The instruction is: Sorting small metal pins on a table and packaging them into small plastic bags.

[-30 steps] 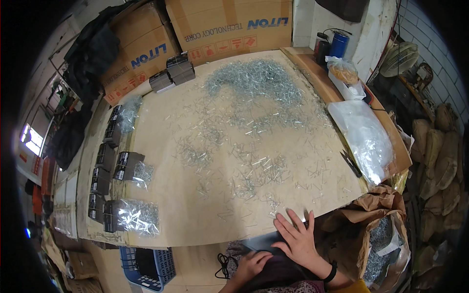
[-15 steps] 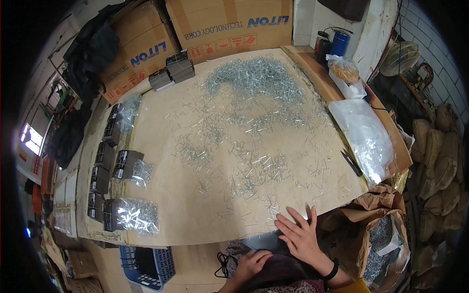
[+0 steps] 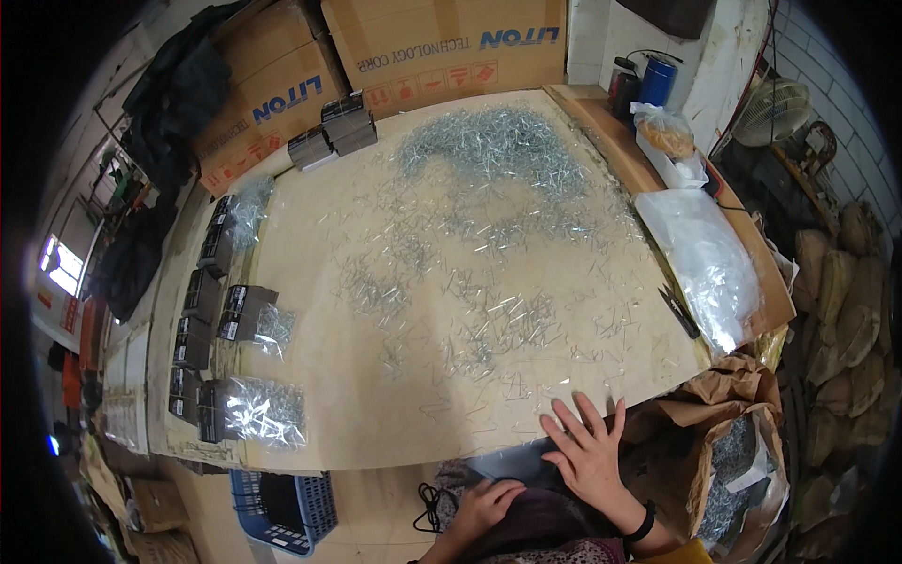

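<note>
Many thin, shiny metal pins lie scattered over a pale board, with a dense heap of pins at its far side. My right hand is open at the board's near edge, fingers spread and pointing away from me. Nothing shows in its grasp. My left hand is closed low in front of my body, below the near edge. What it holds, if anything, is hidden. Between my hands, under the edge, a grey-blue surface shows in part; I cannot make out what it is.
Clear bags of pins and dark card stacks line the left side. At right are black snips, a plastic bag stack and a paper sack of pins. A blue basket stands below; cartons are behind.
My right hand has shifted slightly to the right, its fingers spread a little wider. Fewer pins lie on the board just in front of it. My left hand has stayed nearly still.
</note>
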Motion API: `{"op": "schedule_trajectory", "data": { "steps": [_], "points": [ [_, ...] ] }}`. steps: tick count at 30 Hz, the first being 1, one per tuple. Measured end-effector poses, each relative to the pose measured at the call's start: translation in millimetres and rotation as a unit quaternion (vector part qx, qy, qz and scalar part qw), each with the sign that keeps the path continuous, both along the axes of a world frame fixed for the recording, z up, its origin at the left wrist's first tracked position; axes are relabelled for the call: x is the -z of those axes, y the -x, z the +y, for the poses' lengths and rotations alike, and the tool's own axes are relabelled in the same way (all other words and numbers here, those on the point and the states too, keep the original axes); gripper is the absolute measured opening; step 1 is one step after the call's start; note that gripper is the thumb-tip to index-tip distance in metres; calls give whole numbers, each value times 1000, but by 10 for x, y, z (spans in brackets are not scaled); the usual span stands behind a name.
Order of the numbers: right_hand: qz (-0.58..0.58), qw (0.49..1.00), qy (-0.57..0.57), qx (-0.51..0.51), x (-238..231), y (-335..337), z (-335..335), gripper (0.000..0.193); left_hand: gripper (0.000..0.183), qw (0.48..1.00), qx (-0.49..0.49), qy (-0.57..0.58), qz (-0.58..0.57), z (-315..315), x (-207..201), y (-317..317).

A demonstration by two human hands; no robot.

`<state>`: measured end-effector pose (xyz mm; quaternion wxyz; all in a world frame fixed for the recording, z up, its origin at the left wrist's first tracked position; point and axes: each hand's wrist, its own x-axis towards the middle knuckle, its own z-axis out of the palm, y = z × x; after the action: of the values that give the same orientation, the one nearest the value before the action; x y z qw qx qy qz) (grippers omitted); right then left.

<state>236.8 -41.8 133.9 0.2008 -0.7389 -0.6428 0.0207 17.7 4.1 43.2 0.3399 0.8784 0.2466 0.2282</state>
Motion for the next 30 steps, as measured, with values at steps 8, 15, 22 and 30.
{"op": "schedule_trajectory", "data": {
  "steps": [8,15,22,30],
  "points": [
    [22,991,-15,-128,-3,268,137,60,15,1000,-23,14,0,-51,109,34],
    [37,980,-85,-174,123,613,596,54,11,998,-43,6,-55,-11,73,12],
    [19,964,-185,-191,259,364,335,34,13,999,-42,26,-5,-73,271,76],
    [42,970,-188,-147,172,157,329,34,13,999,10,-35,-14,1,44,-9]
  ]
}}
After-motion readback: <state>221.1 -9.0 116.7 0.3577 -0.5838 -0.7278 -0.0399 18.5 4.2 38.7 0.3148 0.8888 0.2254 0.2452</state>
